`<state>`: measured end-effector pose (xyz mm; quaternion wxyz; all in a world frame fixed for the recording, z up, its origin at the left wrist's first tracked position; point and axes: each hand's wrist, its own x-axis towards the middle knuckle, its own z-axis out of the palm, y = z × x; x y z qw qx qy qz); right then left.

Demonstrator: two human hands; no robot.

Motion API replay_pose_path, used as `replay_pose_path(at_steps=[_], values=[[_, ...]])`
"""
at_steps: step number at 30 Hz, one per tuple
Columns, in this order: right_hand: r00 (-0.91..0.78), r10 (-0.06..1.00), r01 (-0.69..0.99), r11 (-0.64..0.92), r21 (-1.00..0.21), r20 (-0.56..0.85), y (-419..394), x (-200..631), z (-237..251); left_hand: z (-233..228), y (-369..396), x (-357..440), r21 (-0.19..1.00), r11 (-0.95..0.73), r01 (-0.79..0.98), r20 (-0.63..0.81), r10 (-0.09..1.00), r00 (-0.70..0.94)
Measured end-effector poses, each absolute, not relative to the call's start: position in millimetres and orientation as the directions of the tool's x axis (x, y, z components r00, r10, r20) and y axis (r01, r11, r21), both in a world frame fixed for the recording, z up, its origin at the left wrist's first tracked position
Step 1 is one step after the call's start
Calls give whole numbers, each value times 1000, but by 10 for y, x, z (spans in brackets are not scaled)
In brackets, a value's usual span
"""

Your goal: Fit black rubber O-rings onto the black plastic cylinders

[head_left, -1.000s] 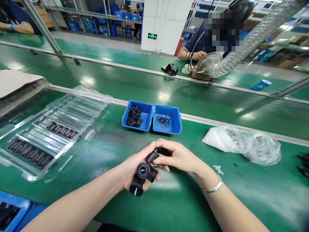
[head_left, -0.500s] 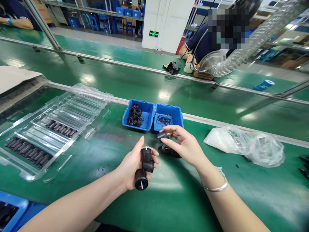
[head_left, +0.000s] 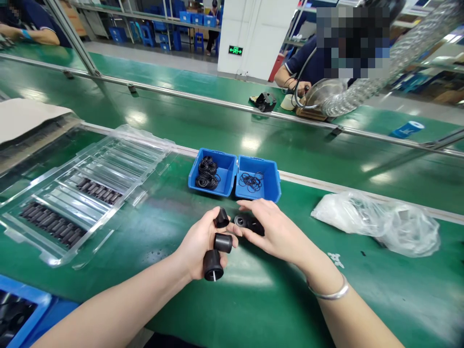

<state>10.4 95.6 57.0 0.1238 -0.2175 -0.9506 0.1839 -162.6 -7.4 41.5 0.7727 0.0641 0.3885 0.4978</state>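
Observation:
My left hand point(head_left: 197, 241) is closed around three short black plastic cylinders. The top cylinder point(head_left: 222, 218) is tilted between thumb and fingers. Below it, the middle cylinder point(head_left: 223, 242) lies across the fingers, and the lowest cylinder point(head_left: 212, 266) shows a thin white strip in its open end. My right hand point(head_left: 273, 227) has its thumb and fingers apart, with nothing seen between them. Partly behind that hand, more black round parts point(head_left: 246, 222) rest on the green table; I cannot tell whether the fingers touch them.
Ahead stand two blue bins, the left bin point(head_left: 229, 187) with bundled black rings and the right bin point(head_left: 276, 188) with loose ones. A clear tray point(head_left: 119, 145) with rows of black parts lies left. Plastic bags point(head_left: 377, 220) and white bits point(head_left: 336, 260) lie right. A co-worker point(head_left: 304, 63) sits opposite.
The small black cylinder held in my right hand is gone from it, and that hand has opened and lowered. In my left hand the top cylinder now tilts, its open end facing downward.

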Motion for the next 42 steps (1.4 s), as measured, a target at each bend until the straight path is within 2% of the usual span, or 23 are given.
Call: replay_pose_path(at_steps=[5, 9, 12, 15, 17, 18, 24, 27, 29, 31, 34, 38, 42], values=[[-820, 537, 410, 792, -452, 198, 987, 235, 654, 438, -60, -1630, 551, 513, -658, -598, 793, 117], [-740, 632, 446, 717, -536, 230, 1045, 459, 606, 522, -36, -1672, 686, 464, -560, -535, 844, 43], [-666, 706, 473, 650, -594, 241, 1078, 679, 506, 579, -32, -1739, 847, 395, -355, -428, 904, -15], [-646, 726, 492, 631, -600, 234, 1066, 859, 374, 600, -33, -1814, 948, 318, 3, -317, 947, -60], [-654, 723, 497, 633, -594, 222, 1040, 921, 288, 605, -27, -1854, 933, 320, 163, -313, 947, -71], [-657, 722, 497, 633, -593, 220, 1027, 934, 252, 610, -21, -1869, 922, 346, 175, -341, 938, -58], [-670, 709, 467, 633, -618, 220, 1013, 894, 152, 622, 31, -1913, 889, 447, -100, -443, 895, 60], [-694, 691, 448, 635, -629, 203, 1023, 897, 156, 597, 53, -1933, 873, 468, -135, -464, 884, 63], [-703, 684, 442, 634, -634, 194, 1022, 911, 163, 584, 62, -1951, 881, 464, -94, -462, 886, 45], [-712, 676, 440, 640, -630, 191, 1017, 919, 171, 576, 63, -1968, 895, 445, 12, -445, 895, 8], [-735, 648, 432, 676, -598, 201, 1007, 902, 176, 554, 45, -1971, 876, 372, 308, -360, 928, -95], [-767, 601, 402, 722, -563, 222, 999, 826, 169, 469, 23, -1915, 737, 190, 649, -204, 977, -55], [-788, 557, 357, 760, -544, 262, 1010, 733, 145, 350, 37, -1823, 579, 55, 814, -95, 995, 1]])
